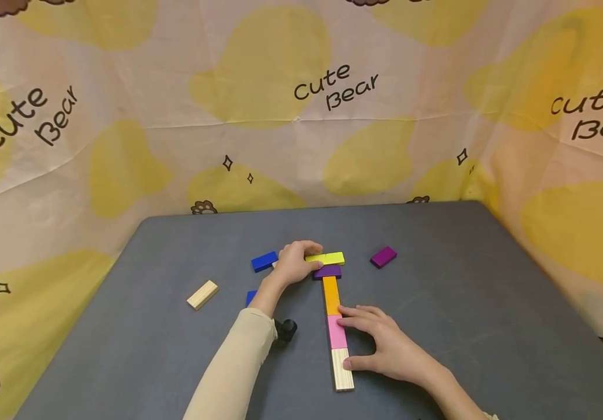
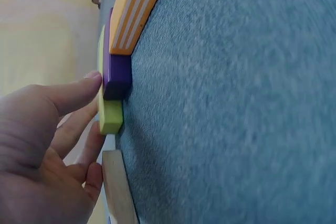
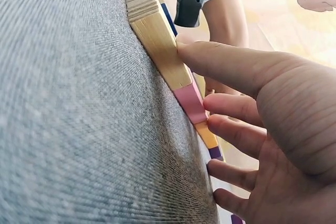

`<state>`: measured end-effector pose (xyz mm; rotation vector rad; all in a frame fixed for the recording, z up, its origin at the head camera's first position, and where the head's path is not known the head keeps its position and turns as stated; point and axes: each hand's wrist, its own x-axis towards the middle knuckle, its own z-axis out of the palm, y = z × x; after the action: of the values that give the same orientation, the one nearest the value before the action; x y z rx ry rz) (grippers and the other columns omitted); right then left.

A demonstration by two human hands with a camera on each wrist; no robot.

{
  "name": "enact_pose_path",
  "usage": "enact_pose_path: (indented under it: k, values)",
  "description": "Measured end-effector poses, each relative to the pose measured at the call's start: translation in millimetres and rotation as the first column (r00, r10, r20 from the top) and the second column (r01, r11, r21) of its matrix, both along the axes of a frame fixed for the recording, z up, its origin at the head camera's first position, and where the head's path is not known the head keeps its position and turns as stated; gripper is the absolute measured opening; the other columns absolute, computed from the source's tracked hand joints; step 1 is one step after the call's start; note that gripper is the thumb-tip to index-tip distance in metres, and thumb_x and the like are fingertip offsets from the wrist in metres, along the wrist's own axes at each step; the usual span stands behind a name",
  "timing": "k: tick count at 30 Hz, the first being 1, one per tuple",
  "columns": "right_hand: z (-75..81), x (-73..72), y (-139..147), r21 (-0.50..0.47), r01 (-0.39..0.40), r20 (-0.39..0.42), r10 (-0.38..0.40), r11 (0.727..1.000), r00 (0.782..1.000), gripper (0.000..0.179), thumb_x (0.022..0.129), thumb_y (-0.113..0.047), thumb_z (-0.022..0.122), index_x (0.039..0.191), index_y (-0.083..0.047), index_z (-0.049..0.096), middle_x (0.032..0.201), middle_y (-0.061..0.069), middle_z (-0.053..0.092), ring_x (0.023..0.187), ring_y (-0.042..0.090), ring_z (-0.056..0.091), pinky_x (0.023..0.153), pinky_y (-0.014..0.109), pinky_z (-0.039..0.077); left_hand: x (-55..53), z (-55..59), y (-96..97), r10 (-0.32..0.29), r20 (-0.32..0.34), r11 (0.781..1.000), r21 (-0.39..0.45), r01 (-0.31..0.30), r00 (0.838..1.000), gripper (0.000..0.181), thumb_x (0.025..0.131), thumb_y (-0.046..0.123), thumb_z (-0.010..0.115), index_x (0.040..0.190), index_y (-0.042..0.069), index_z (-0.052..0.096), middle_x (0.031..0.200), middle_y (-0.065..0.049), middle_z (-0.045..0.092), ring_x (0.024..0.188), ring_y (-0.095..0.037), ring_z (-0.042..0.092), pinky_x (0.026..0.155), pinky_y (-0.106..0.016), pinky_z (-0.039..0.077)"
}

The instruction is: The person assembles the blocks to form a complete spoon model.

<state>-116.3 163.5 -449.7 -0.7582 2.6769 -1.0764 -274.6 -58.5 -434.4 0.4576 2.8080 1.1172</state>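
Observation:
My left hand (image 1: 293, 262) pinches the left part of a yellow block (image 1: 333, 258), thumb on the near side and fingers on the far side. That block lies crosswise behind a dark purple block (image 1: 327, 272). From the purple one, a line of blocks runs towards me: orange (image 1: 331, 296), pink (image 1: 337, 332) and plain wood (image 1: 342, 373). My right hand (image 1: 385, 344) rests along the line's right side with fingers spread. Its thumb touches the plain wood block (image 3: 163, 45), and its fingertips are at the pink block (image 3: 190, 103).
Left of the line lie a blue block (image 1: 264, 261), another blue block (image 1: 251, 298) partly behind the left forearm, and a plain wood block (image 1: 202, 294). Beside the left hand is another wood block (image 2: 118, 187). A magenta block (image 1: 383, 256) lies at the back right of the grey table (image 1: 464, 251).

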Motion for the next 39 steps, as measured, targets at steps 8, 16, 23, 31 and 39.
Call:
enact_pose_path:
  k: [8,16,23,31,39]
  values:
    - [0.6,1.4,0,-0.003,0.001,-0.001,-0.001,1.0,1.0,0.068,0.077,-0.055,0.078,0.135,-0.025,0.061,0.149,-0.009,0.043,0.134,0.023,0.034,0.101,0.059,0.031,-0.1,-1.9,-8.7,0.001,-0.005,0.998,0.065,-0.001,1.0,0.027,0.094,0.006,0.066,0.122,0.006,0.068,0.114,-0.006,0.068,0.107,-0.023,0.06,0.096,-0.039,0.046]
    - [2.4,1.1,-1,-0.007,-0.002,0.005,0.002,1.0,1.0,0.068,0.077,-0.056,0.078,0.135,-0.026,0.061,0.149,-0.01,0.043,0.133,0.022,0.034,0.101,0.06,0.031,-1.4,-7.2,-11.2,-0.019,-0.069,0.999,0.045,0.022,0.997,0.022,0.094,0.004,0.065,0.115,0.006,0.071,0.109,-0.005,0.07,0.104,-0.023,0.06,0.095,-0.041,0.045]
    - [1.4,1.0,-1,0.015,0.004,0.019,-0.004,1.0,1.0,0.07,0.077,-0.059,0.077,0.135,-0.024,0.061,0.148,-0.008,0.044,0.133,0.023,0.035,0.101,0.06,0.033,0.1,-5.7,-11.2,-0.019,-0.029,0.998,0.053,0.02,0.999,0.022,0.095,0.006,0.065,0.115,0.011,0.072,0.111,-0.002,0.069,0.106,-0.022,0.059,0.099,-0.041,0.043]
    - [0.8,1.0,-2,0.027,0.011,0.038,-0.012,1.0,0.999,0.071,0.076,-0.06,0.076,0.136,-0.025,0.06,0.148,-0.009,0.043,0.132,0.023,0.035,0.101,0.06,0.033,0.1,-9.3,-11.3,-0.022,-0.032,0.998,0.062,0.024,0.999,0.021,0.096,0.007,0.065,0.115,0.011,0.072,0.111,-0.001,0.069,0.105,-0.021,0.058,0.099,-0.042,0.042]
    - [1.3,0.7,-2,0.021,0.013,0.045,-0.014,1.0,0.999,0.07,0.076,-0.059,0.077,0.136,-0.026,0.06,0.149,-0.009,0.043,0.133,0.024,0.034,0.101,0.06,0.032,-0.6,-10.6,-11.3,-0.012,-0.03,0.999,0.05,0.014,0.999,0.021,0.096,0.009,0.064,0.115,0.014,0.072,0.112,0.0,0.068,0.107,-0.021,0.057,0.101,-0.044,0.039]
